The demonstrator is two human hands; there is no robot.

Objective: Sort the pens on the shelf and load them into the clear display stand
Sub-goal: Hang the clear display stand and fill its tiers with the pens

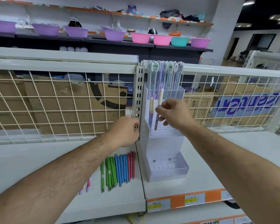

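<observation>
Pens are partly loaded and partly still lying on the shelf. The right hand (173, 113) pinches a purple pen with a cream cap (156, 122) between thumb and fingertips, holding it nearly upright with its lower end over the middle tier of the clear display stand (165, 143). The other fingers of that hand are loosely curled. The left hand (124, 131) has its fingers curled round the stand's left edge, close against the slotted metal upright (139, 94) of the shelving.

Just left of the held pen, two more purple cream-capped pens (151, 110) stand in the same tier. The stand's top tier, at the back, carries a tight row of pale blue and lilac pens with oval toppers (165, 73). Its lowest front tier shows rows of round holes (165, 166).

On the white shelf (39, 159), left of the stand's base, loose pens lie side by side grouped by colour. The red pens (131, 164) are nearest the stand, then come the blue pens (122, 168) and the green pens (110, 172). A couple of pink-and-white pens (89, 185) show past the left forearm.

A white wire grid (55, 102) backs the shelf, with cardboard boxes (39, 97) behind it. An orange price strip (192, 199) runs along the shelf's front edge. Across the aisle, purple, pink and teal plastic basins (141, 38) line a dark shelf.
</observation>
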